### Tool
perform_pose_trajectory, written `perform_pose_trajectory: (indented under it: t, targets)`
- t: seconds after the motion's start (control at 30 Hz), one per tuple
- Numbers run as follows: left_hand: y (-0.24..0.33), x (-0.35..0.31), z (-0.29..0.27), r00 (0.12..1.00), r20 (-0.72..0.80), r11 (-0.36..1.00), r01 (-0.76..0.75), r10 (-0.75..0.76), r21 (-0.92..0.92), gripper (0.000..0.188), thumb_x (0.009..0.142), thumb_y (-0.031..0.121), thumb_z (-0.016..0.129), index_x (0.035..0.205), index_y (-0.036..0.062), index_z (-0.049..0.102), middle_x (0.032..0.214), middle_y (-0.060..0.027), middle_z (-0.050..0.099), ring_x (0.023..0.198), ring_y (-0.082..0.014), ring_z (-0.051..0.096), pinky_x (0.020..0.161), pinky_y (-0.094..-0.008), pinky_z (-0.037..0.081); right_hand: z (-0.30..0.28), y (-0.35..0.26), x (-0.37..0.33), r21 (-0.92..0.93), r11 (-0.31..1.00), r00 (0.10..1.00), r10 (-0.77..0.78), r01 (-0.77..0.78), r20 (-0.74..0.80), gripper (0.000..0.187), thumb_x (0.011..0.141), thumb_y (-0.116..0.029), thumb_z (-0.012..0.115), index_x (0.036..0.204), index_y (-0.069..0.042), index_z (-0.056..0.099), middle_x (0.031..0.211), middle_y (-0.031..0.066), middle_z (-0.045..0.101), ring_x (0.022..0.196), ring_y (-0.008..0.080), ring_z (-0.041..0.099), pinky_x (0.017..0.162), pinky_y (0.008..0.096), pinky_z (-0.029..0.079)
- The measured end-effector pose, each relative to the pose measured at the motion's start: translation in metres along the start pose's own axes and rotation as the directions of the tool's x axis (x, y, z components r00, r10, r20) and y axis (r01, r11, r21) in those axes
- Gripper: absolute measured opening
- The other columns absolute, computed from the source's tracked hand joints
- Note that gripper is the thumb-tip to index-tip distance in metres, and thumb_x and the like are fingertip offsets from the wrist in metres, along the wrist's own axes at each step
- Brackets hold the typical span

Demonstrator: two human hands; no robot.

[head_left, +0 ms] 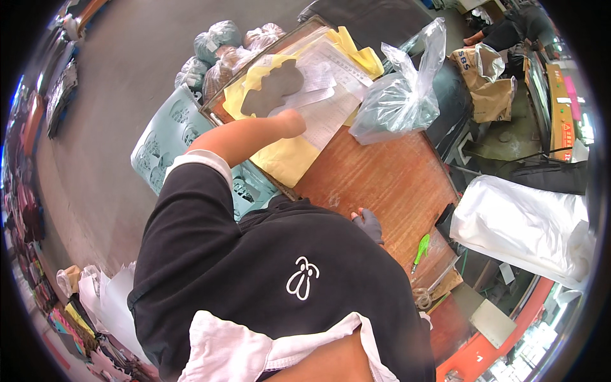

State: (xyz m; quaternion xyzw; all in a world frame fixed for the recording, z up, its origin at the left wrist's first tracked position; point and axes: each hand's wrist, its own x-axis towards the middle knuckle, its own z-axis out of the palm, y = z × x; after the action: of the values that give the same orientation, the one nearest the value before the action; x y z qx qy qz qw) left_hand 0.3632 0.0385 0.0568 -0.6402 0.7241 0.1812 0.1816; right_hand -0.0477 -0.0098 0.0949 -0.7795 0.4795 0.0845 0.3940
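Close by my body, my right hand (369,228), in a grey glove with bare fingertips, sits low at the near edge of the tabletop (363,169). Its fingers are partly bent; I see nothing in them, but my shirt hides too much to be sure. Toward the right end lies a green tool (420,250), probably left there to be handy.

My bare left arm (251,132) crosses the left end, over the yellow sheet (286,162), perhaps steadying it. I can't tell how the fingers of my left hand stand or what they touch (a grey-brown patch beyond the arm is no help). Printed papers (340,95) lie on the sheet, maybe to keep them together. At the far edge a knotted clear bag (401,105) stands upright.
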Motion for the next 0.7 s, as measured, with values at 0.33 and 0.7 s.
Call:
perform_pose_trajectory:
  t: [0.33, 0.7]
  targets:
    - [-0.028, -0.047, 0.001, 0.839, -0.160, 0.568, 0.200, -0.521, -0.798, 0.014, 0.073, 0.016, 0.062, 0.079, 0.0045, 0.064, 0.077, -0.0145, 0.064, 0.075, -0.0285, 0.062, 0.066, -0.0390, 0.049, -0.006, -0.009, 0.003, -0.024, 1.000, 0.999, 0.008, -0.006, 0.048, 0.051, 0.085, -0.040, 0.059, 0.115, 0.000, 0.057, 0.115, 0.0196, 0.058, 0.103, 0.0324, 0.057, 0.087, 0.0389, 0.044]
    - [-0.015, -0.047, 0.023, 0.745, -0.218, 0.486, 0.159, -0.631, -0.859, 0.015, 0.074, 0.020, 0.058, 0.078, 0.0052, 0.059, 0.076, -0.0172, 0.063, 0.074, -0.0361, 0.060, 0.066, -0.0429, 0.047, -0.040, -0.133, 0.029, -0.248, 0.698, 0.682, -0.713, 0.671, -0.162, 0.037, 0.081, -0.025, 0.064, 0.109, -0.002, 0.056, 0.115, 0.0147, 0.056, 0.102, 0.0305, 0.055, 0.087, 0.0363, 0.045]
